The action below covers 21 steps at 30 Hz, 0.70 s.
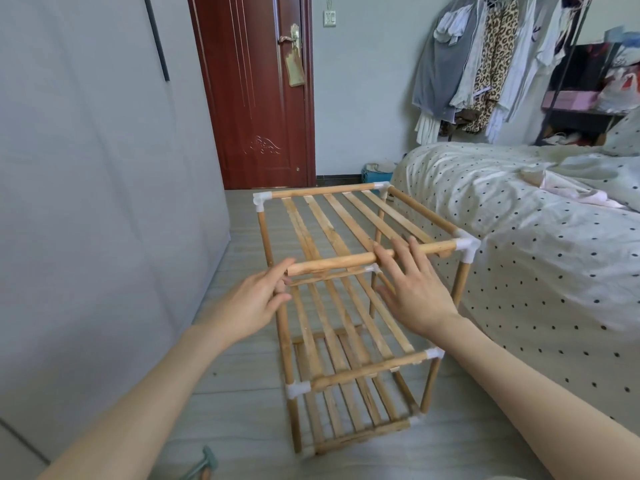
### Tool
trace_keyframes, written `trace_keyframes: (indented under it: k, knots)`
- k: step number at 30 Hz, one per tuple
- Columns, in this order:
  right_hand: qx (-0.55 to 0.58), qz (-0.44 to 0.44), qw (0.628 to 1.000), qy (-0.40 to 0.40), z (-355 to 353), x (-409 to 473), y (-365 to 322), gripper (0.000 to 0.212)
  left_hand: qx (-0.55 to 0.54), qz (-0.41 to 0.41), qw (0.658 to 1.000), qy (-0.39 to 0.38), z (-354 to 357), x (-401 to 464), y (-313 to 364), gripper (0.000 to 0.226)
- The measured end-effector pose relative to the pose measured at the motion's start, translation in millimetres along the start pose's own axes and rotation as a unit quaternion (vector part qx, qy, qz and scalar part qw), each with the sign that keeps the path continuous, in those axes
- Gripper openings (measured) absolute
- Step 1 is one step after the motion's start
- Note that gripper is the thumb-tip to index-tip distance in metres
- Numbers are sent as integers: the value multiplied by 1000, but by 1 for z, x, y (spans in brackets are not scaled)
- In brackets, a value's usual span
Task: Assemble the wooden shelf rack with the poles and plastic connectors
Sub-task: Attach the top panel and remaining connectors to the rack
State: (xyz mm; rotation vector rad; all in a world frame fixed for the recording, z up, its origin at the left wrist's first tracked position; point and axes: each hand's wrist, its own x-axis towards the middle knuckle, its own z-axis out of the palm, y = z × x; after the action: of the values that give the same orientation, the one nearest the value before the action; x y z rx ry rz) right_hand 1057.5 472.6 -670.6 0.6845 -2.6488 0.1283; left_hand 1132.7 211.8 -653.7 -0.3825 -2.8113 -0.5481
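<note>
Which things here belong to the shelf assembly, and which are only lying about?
Job: three-tier wooden slatted rack; loose-ended wooden front pole; white plastic corner connector; left hand; right hand.

Lying about: dotted white bedding; hanging clothes; dark red door.

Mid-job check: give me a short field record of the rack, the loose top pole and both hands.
rack: three-tier wooden slat shelf rack, upright on the floor beside the polka-dot bed
front top pole: round wooden pole, right end in the white plastic corner connector, left end free
near-left top corner: no connector visible
left hand: fingers at the pole's free end
right hand: fingers spread over the pole's middle
</note>
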Motion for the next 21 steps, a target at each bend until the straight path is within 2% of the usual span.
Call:
trace_keyframes:
  k: [3,9,16,21]
  knots:
    - [-15,3,1000,10,7,4,10,72,-55,9,998,2,6,5,2,54]
    - [-2,35,999,-23,12,22,32,67,-103,3,994,48,27,29,13,46]
    - [-14,92,993,-79,11,40,46,75,-98,-9,993,72,45,53,26,41]
    - [59,137,984,-95,8,37,25,82,-104,-39,993,46,47,55,30,51]
